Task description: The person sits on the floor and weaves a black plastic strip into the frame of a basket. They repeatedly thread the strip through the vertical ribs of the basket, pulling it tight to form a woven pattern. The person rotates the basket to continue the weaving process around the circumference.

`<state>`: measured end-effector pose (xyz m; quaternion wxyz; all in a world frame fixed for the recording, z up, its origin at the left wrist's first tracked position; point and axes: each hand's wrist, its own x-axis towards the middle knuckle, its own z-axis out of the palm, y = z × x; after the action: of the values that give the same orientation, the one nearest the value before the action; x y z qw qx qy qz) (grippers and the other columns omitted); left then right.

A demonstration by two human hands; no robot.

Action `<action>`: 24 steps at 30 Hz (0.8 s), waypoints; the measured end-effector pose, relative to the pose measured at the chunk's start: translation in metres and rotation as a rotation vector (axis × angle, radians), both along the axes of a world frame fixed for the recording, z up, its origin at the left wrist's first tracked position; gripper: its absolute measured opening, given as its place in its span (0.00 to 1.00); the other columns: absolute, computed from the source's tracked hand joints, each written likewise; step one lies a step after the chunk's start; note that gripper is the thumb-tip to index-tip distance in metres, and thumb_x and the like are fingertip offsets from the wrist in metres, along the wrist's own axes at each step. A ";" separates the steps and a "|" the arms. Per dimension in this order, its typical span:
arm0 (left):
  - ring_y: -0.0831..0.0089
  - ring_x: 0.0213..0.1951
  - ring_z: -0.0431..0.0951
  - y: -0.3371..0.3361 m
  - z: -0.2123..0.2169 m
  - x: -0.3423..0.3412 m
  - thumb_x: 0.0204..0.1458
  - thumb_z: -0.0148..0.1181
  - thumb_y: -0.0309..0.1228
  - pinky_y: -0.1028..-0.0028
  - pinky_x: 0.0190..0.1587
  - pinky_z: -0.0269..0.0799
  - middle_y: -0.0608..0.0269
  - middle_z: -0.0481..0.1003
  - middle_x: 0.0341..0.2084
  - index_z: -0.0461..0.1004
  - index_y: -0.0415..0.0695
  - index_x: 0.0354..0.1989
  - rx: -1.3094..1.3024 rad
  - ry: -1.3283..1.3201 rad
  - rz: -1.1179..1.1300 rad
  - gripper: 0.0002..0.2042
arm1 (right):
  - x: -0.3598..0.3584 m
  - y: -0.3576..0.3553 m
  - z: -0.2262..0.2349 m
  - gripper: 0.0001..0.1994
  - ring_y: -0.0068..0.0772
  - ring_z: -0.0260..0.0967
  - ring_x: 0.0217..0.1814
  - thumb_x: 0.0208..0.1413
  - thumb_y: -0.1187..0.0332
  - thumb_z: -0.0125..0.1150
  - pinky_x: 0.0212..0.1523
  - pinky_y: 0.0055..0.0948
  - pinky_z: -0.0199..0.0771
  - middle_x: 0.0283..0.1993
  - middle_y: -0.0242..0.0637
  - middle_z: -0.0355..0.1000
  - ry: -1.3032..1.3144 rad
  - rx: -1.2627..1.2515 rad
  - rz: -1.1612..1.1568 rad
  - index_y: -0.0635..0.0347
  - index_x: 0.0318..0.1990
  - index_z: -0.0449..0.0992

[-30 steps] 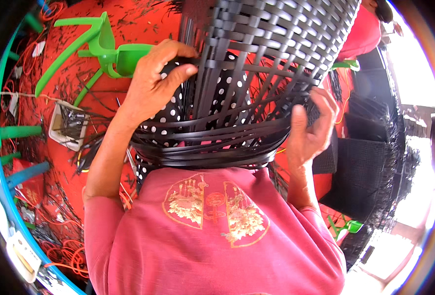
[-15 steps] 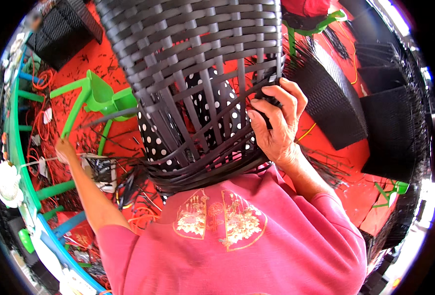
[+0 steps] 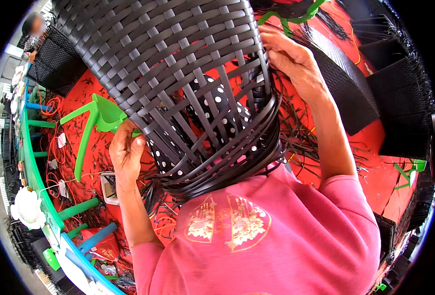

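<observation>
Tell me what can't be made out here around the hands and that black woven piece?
- Head view: the woven black panel runs off the top edge, so its full shape is unknown.
- Left hand: fingertips hidden behind the panel's lower edge.
- Right hand: fingertips tucked among the strips.
- Polka-dot cloth: only glimpsed through weave gaps.

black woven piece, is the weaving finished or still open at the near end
Unfinished: the black woven piece has gaps near the left hand, showing dotted cloth; loose strips bunch below.

L hand low, fingers curled; R hand raised, pinching.
</observation>
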<state>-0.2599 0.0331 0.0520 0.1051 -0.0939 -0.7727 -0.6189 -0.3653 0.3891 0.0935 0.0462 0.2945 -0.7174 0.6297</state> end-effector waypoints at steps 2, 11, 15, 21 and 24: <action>0.81 0.29 0.62 -0.011 -0.002 -0.005 0.52 0.64 0.44 0.81 0.32 0.57 0.71 0.68 0.28 0.69 0.37 0.33 -0.011 0.000 -0.026 0.19 | -0.002 -0.001 -0.001 0.10 0.21 0.65 0.53 0.59 0.70 0.57 0.54 0.23 0.64 0.59 0.35 0.66 -0.216 -0.118 0.078 0.61 0.46 0.75; 0.80 0.24 0.64 -0.028 0.019 -0.020 0.48 0.67 0.39 0.78 0.28 0.58 0.68 0.70 0.20 0.73 0.37 0.25 -0.094 -0.004 -0.158 0.16 | -0.012 0.027 0.045 0.08 0.33 0.59 0.61 0.50 0.67 0.65 0.56 0.31 0.57 0.59 0.40 0.63 0.144 0.172 0.116 0.59 0.28 0.72; 0.77 0.23 0.65 -0.047 0.019 -0.033 0.45 0.69 0.37 0.77 0.27 0.59 0.66 0.70 0.20 0.74 0.37 0.23 -0.052 0.016 -0.196 0.15 | -0.009 0.011 0.046 0.09 0.38 0.59 0.61 0.50 0.67 0.65 0.56 0.32 0.58 0.59 0.45 0.62 0.139 0.110 0.181 0.61 0.29 0.72; 0.67 0.29 0.67 -0.072 0.048 -0.055 0.47 0.66 0.35 0.68 0.34 0.62 0.62 0.66 0.18 0.70 0.37 0.20 -0.186 0.141 -0.208 0.15 | -0.010 0.001 0.033 0.03 0.32 0.61 0.59 0.53 0.74 0.61 0.57 0.29 0.61 0.59 0.40 0.62 0.197 0.192 0.093 0.64 0.31 0.74; 0.63 0.32 0.70 -0.108 0.044 -0.066 0.46 0.62 0.32 0.57 0.52 0.63 0.62 0.65 0.20 0.63 0.38 0.18 -0.271 0.206 -0.019 0.14 | -0.004 -0.008 0.029 0.03 0.28 0.63 0.55 0.53 0.75 0.60 0.56 0.27 0.63 0.58 0.39 0.63 0.033 0.062 -0.036 0.64 0.32 0.74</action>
<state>-0.3263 -0.0745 0.0959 0.1642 -0.1775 -0.8332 -0.4973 -0.3691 0.3816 0.1222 0.0603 0.2933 -0.7410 0.6011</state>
